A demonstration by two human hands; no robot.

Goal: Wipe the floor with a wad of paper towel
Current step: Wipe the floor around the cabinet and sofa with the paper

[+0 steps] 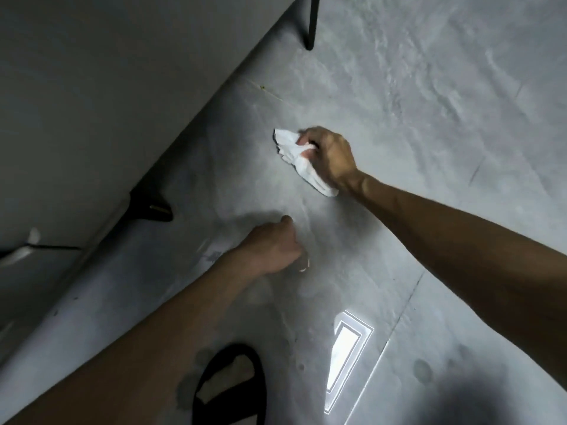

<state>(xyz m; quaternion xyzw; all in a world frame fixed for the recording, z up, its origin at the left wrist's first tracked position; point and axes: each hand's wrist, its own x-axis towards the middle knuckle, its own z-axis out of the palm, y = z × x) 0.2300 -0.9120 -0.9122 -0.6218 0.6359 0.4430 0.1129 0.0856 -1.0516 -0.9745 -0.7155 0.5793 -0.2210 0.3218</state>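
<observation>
My right hand [329,157] presses a crumpled white paper towel wad [294,154] against the grey tiled floor [414,96], fingers curled over it. The towel sticks out to the left of and below the hand. My left hand [274,246] is closed in a loose fist, knuckles resting on the floor nearer to me, below and left of the towel. Nothing shows inside it.
A grey wall with a skirting edge [171,167] runs diagonally along the left. A thin black furniture leg [311,26] stands at the top. A black doorstop-like object [153,207] sits at the wall base. My foot in a black sandal [230,381] is at the bottom.
</observation>
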